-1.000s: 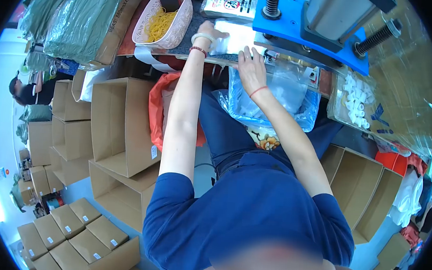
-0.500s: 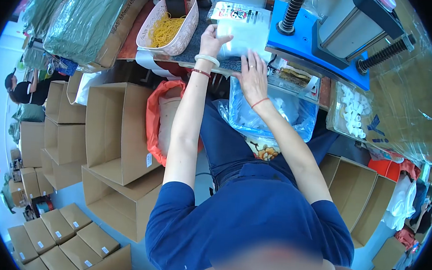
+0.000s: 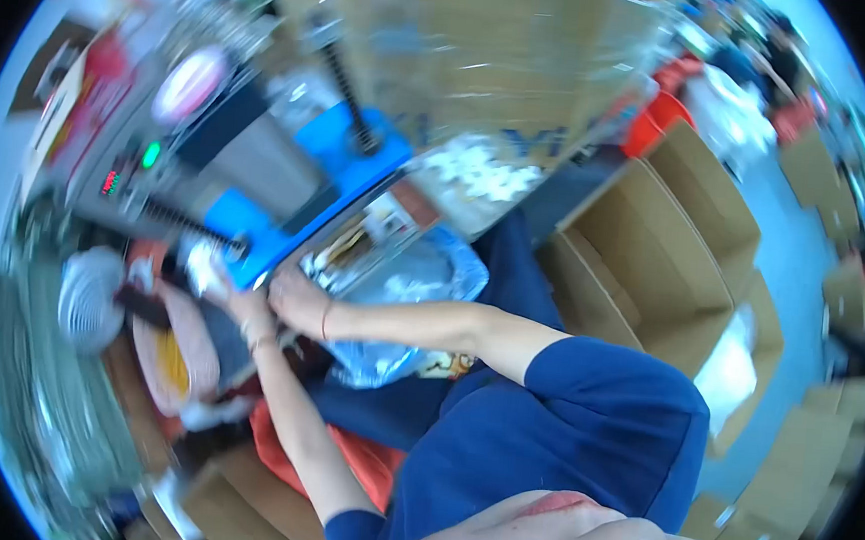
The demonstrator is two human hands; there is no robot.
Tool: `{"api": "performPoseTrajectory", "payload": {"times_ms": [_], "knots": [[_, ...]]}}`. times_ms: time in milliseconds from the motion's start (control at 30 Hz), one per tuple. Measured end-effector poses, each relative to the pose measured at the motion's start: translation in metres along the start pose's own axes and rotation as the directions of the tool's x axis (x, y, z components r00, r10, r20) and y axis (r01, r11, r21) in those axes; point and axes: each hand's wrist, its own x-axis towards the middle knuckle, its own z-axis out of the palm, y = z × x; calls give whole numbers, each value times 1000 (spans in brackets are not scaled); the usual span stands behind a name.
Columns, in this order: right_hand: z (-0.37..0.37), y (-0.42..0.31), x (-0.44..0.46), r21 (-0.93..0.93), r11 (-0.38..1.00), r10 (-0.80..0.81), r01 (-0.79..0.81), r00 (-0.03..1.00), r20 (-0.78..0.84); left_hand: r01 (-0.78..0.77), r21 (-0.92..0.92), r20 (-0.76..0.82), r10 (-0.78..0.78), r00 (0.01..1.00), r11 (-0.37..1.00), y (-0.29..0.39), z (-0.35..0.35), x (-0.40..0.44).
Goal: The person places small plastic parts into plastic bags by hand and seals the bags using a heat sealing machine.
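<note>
My left hand is at the work table's front edge, beside a whitish plastic bag. Close to it, my right hand is at the near corner of the machine's blue plate. Motion smears the fingers of both hands, so whether either grips anything is unclear. Just past my right hand, a shallow clear tray holds small pieces. Below my right forearm lies a bin with a blue plastic liner. A pale basket with yellow rubber bands stands left of my left hand.
White small parts fill a container beyond the machine. Open cardboard boxes stand on the right, with a red bucket behind. Stacked green plastic packs line the left. An orange-red bag is under my left arm. People are far right.
The view has swung round to the right, and the picture is blurred. My hands, earlier spread over the clear plastic bags, are now closer together near the blue plate's corner.
</note>
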Motion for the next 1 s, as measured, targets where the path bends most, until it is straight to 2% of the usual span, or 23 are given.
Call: {"api": "performPoseTrajectory", "payload": {"times_ms": [33, 67, 100, 133, 167, 200, 233, 267, 333, 467, 500, 533, 600, 667, 700, 733, 767, 800, 833, 900, 933, 1000], "knots": [[-6, 6, -19, 58, 987, -141, 150, 980, -138, -58, 51, 96, 53, 994, 997, -8, 9, -2], [-42, 14, -37, 175, 964, -175, 200, 974, -147, -21, 323, 165, -35, 986, 946, 5, 3, -5], [-63, 24, -58, 231, 961, -129, 151, 986, -107, -44, 451, 602, -268, 752, 892, 46, -55, 19], [-83, 36, -77, 290, 950, -99, 115, 993, -68, 25, 452, 596, -323, 735, 892, 52, -55, 21], [-108, 54, -94, 244, 966, -33, 82, 979, -199, 99, 454, 589, -382, 712, 885, 52, -56, 16], [-133, 77, -107, 202, 978, 23, 46, 946, -325, 108, 443, 531, -358, 768, 890, 56, -58, 9], [-159, 103, -114, 114, 993, 74, -37, 938, -337, 116, 437, 469, -336, 817, 892, 58, -62, 3], [-178, 130, -117, 19, 992, 120, -121, 929, -349, 159, 291, 440, -280, 853, 943, 40, -44, -8], [-179, 181, -115, -261, 892, 325, -369, 925, -198, 209, 274, 452, -318, 834, 939, 50, -50, -5], [-147, 217, -108, -313, 873, 311, -373, 922, -232, 233, 144, 436, -273, 858, 962, 37, -41, -16], [-145, 217, -107, -314, 873, 337, -374, 927, -167, 243, 335, 377, -366, 851, 910, 55, -50, -15], [-144, 218, -105, -315, 874, 358, -371, 928, -102, 234, 338, 379, -360, 853, 911, 69, -61, -10], [-149, 225, -102, -294, 893, 313, -340, 940, -136, 247, 536, 324, -467, 823, 807, 92, -78, -1], [-160, 217, -95, -305, 830, 423, -467, 883, -203, 224, 538, 311, -439, 843, 813, 100, -87, 3], [-160, 216, -94, -297, 834, 422, -465, 884, -200, 212, 535, 292, -414, 862, 818, 101, -90, 2], [-159, 216, -95, -290, 853, 413, -433, 901, -131, 211, 541, 293, -418, 860, 814, 85, -75, -10], [-159, 215, -99, -282, 870, 406, -406, 912, -59, 200, 189, 391, -260, 883, 962, 58, -46, -33], [-161, 213, -103, -272, 871, 412, -409, 910, -51, 177, -191, 426, -81, 901, 965, 41, -32, -48], [-166, 213, -104, -186, 887, 413, -422, 907, -84, 123, -230, 287, -53, 956, 966, 64, -42, -62], [-160, 221, -106, -46, 913, 395, -406, 905, -156, 96, -238, 230, -40, 972, 966, 96, -68, -80], [-157, 227, -108, -15, 915, 396, -403, 907, -145, 117, -308, 259, -36, 965, 944, 104, -82, -83], [-162, 225, -108, 55, 933, 360, -356, 927, -103, 156, -262, 283, -79, 956, 952, 107, -94, -86]]}}
